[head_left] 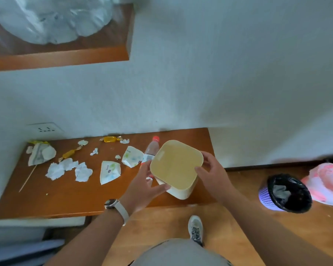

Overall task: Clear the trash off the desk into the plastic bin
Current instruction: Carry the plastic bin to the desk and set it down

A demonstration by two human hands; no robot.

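While left hand [145, 182] and right hand [212, 174] hold it, plastic bin [176, 166] tilts top-upward.

Wall socket [44, 128], wooden shelf [65, 60], perhaps a pink bag [327, 181]

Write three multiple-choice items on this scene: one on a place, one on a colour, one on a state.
1. The purple mesh basket with black liner stands: A on a shelf; B on the floor, right of the brown wooden desk; C on a chair.
2. The clear plastic bottle's cap is: A blue; B red; C green.
3. The cream square plastic bin is: A gripped by left hand and right hand; B lying untouched; C held one-handed.
Answers: B, it sits on floorboards past the desk's end; B, the cap shows red; A, both hands clasp its sides.
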